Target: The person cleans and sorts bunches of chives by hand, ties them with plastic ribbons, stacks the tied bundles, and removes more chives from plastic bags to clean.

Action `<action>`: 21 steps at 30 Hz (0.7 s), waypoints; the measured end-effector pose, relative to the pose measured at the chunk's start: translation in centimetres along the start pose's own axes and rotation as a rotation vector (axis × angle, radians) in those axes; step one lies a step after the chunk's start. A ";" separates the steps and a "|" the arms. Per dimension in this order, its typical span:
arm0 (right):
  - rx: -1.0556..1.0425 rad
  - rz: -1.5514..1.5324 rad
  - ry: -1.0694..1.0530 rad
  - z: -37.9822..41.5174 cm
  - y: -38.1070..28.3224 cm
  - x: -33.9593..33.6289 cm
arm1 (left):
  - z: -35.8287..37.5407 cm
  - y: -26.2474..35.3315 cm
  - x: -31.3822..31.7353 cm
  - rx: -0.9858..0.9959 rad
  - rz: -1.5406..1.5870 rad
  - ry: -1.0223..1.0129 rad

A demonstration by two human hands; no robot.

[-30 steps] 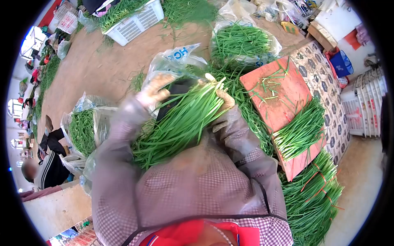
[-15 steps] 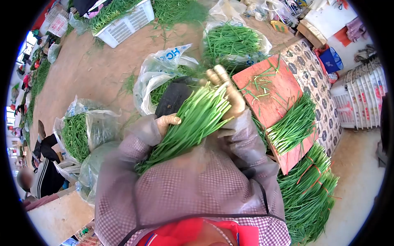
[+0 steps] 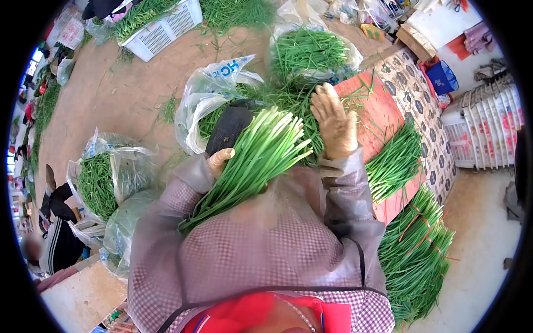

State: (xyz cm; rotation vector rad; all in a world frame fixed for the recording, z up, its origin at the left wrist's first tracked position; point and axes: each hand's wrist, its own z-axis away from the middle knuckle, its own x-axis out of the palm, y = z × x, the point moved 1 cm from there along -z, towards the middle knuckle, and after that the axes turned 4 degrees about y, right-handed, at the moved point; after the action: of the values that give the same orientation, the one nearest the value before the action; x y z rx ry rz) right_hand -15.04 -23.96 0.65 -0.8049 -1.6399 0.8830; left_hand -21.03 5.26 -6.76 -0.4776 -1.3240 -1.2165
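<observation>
My left hand (image 3: 220,161) is closed around a large bunch of garlic chives (image 3: 252,158), thumb on top. The bunch lies slanted across my chest and lap, pale ends up and to the right, green tips down by my left forearm. To the right of the pale ends, my right hand (image 3: 336,123) is raised with its fingers stretched out and nothing in it. It seems to wear a tan glove and is apart from the bunch. Behind it is a red board (image 3: 388,105) carrying another bunch of chives (image 3: 397,164) and loose stalks.
Tied bundles of chives (image 3: 419,255) are piled at my right. Plastic bags of greens stand in front (image 3: 311,50) and at left (image 3: 97,183). A white crate (image 3: 166,33) sits farther off. Stacked white baskets (image 3: 483,127) are at right. A person (image 3: 61,244) is at far left.
My right hand has moved right, away from the pale ends of the bunch, and its fingers are now straightened. My left hand still holds the chives.
</observation>
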 end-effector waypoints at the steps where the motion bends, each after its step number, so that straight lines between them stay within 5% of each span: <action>1: -0.008 -0.099 0.057 0.7 0.3 -0.9 | 0.1 0.2 -0.1 0.003 -0.018 -0.015; 7: -0.037 -0.051 0.057 0.9 0.8 1.2 | -0.1 0.4 1.5 -0.062 0.046 -0.035; 11: -0.081 0.530 -0.572 -0.6 0.6 4.7 | 0.7 0.4 0.0 -0.016 0.022 0.133; 15: 0.030 0.210 -0.065 -1.6 0.7 3.0 | 0.8 0.5 1.1 -0.013 0.105 0.139; 17: -0.002 0.094 -0.110 -1.1 1.1 0.1 | 0.2 0.2 -0.5 -0.009 0.102 0.100; 21: 0.097 0.388 -0.053 2.0 -1.9 0.9 | 0.3 0.7 0.0 0.005 0.117 0.085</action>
State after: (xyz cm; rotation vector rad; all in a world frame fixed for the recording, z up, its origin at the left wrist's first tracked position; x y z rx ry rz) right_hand -17.32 -24.42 2.41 -1.0586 -1.4960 1.2540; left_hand -20.55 5.75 -6.48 -0.4876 -1.2098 -1.1240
